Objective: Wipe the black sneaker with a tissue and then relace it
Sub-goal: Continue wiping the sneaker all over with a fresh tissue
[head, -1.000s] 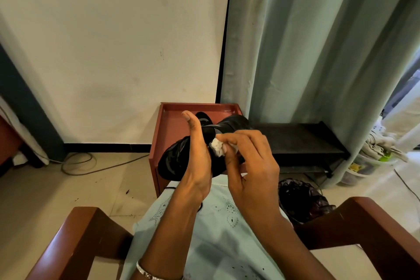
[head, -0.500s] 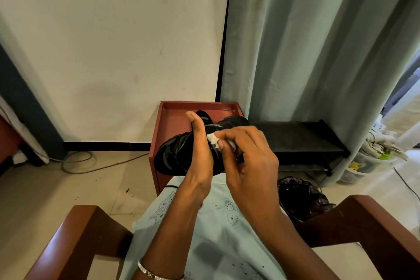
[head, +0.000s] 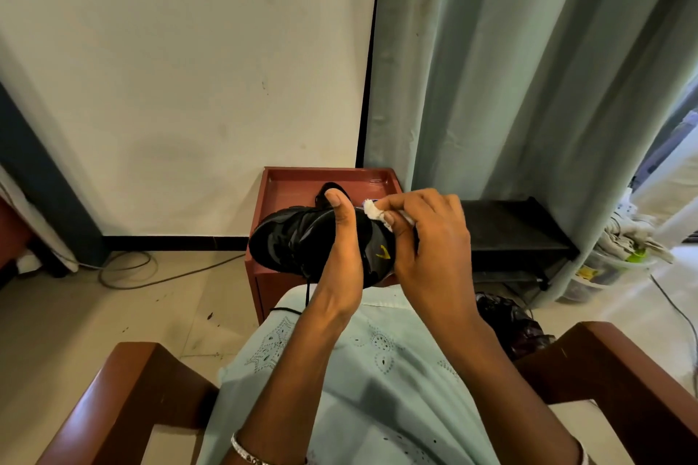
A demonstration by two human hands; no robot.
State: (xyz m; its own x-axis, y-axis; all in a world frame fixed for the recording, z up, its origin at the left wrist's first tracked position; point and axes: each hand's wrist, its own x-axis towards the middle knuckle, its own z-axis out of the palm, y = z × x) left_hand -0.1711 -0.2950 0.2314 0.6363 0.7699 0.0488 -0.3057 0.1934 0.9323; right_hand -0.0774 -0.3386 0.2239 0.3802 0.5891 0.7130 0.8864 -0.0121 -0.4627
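Observation:
I hold a black sneaker (head: 294, 242) sideways above my lap, toe pointing left, a small yellow mark on its side. My left hand (head: 342, 257) grips it round the middle, thumb up over the top. A wad of white tissue (head: 374, 211) is pinched in my right hand (head: 426, 249) and pressed against the sneaker's upper edge near the heel. A black lace (head: 308, 294) dangles from under the sneaker onto my lap. The heel end is hidden behind my right hand.
A red-brown side table (head: 272, 276) stands just behind the sneaker, against the wall. A low black shoe rack (head: 517, 230) sits to its right by the green curtain. A black bag (head: 510, 321) lies on the floor. Wooden chair arms (head: 128, 389) flank my lap.
My right hand has slid the tissue up and to the right along the sneaker's top edge. The sneaker has tilted slightly, showing the yellow mark.

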